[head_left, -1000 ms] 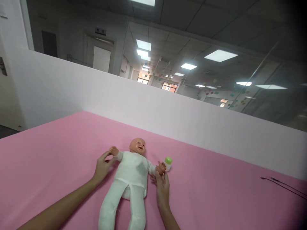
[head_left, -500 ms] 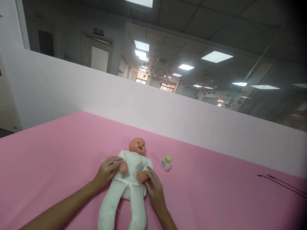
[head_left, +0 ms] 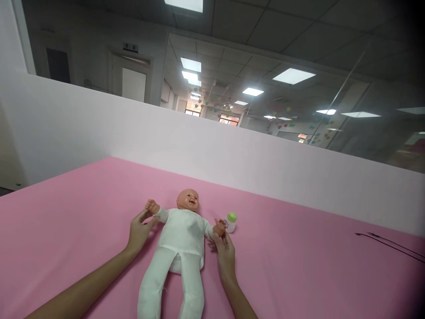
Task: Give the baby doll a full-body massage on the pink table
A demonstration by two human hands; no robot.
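Note:
A baby doll (head_left: 182, 230) in a white cloth suit lies on its back on the pink mat (head_left: 285, 266), its head toward the far wall. My left hand (head_left: 139, 230) pinches the doll's arm at the wrist on the left, which is spread outward and raised. On the other side, my right hand (head_left: 225, 254) holds the doll's other arm by the wrist, also spread out. A small jar (head_left: 231, 222) with a green lid stands just beyond that doll hand, which partly covers it.
Behind the mat runs a low white wall (head_left: 199, 146) with a glass pane above it. Two thin dark cords (head_left: 388, 246) lie on the mat at the far right. Through the glass, lit ceiling panels and a door (head_left: 133, 84) show.
Both doll arms have moved from over its belly out to the sides, with my hands gripping them. My left hand went left and my right hand went right. The view has shifted slightly.

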